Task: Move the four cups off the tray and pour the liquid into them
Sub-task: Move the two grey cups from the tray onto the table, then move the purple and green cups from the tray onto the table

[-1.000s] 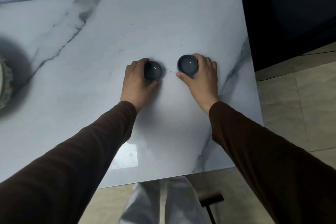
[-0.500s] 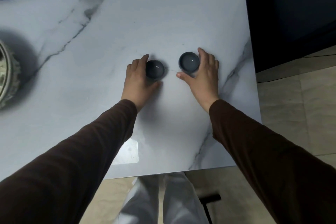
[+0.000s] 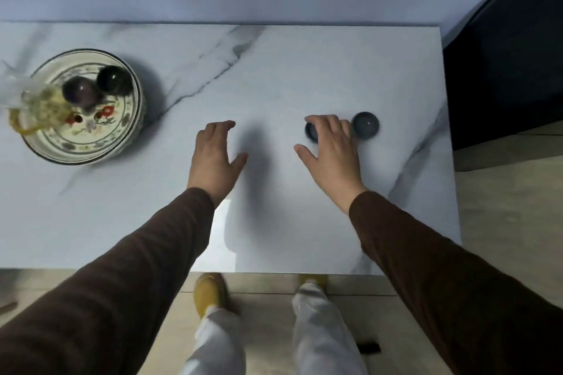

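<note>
We see two cups (image 3: 99, 85) in the tray (image 3: 91, 143) at the table's (image 3: 274, 70) left; two cups (image 3: 365, 125) stand right.

Two dark cups (image 3: 365, 125) sit on the white table (image 3: 274, 70). The right hand (image 3: 332, 152) covers one. The left hand (image 3: 214, 155) is empty. Two more cups (image 3: 97, 85) sit on the tray (image 3: 91, 137)

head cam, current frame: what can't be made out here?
- Near cup on the table: mostly hidden behind the right hand; contact unclear.
- Pitcher on the tray: motion-blurred and cut by the left edge; liquid level unreadable.
- The two cups on the tray: blurred, contents unclear.
- Left hand: open, table contact uncertain.
</note>
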Demonstrator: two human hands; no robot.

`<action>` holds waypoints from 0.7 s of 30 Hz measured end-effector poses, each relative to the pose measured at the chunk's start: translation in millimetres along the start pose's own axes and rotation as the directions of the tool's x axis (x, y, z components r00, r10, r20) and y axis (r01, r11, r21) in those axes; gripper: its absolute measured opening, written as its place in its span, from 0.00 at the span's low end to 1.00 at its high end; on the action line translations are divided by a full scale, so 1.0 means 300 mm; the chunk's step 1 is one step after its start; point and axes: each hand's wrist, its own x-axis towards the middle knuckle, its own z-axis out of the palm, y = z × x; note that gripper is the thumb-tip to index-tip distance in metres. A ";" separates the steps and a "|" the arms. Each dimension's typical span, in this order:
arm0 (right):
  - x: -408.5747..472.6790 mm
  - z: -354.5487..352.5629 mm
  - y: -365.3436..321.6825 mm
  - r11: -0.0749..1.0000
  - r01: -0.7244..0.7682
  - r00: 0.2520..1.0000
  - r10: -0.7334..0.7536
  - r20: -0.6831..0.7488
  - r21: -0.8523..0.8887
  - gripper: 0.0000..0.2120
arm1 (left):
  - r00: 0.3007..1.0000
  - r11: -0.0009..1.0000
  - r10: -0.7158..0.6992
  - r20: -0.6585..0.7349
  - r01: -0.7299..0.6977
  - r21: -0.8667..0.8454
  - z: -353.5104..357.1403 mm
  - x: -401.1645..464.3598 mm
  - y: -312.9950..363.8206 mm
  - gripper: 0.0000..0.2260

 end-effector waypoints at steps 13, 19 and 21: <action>-0.026 0.267 -0.645 0.995 0.024 0.997 -0.030 0.070 0.092 0.23 | 0.992 0.996 -0.083 -0.099 0.079 -0.044 -0.481 -0.082 -0.479 0.28; 0.076 0.369 -0.756 0.990 0.061 0.993 -0.073 0.093 0.130 0.23 | 0.966 0.974 -0.210 -0.148 0.194 -0.114 -0.523 -0.008 -0.586 0.29; 0.128 0.402 -0.781 0.988 0.081 0.990 -0.095 0.106 0.128 0.24 | 0.959 0.967 -0.236 -0.159 0.216 -0.135 -0.519 0.021 -0.610 0.29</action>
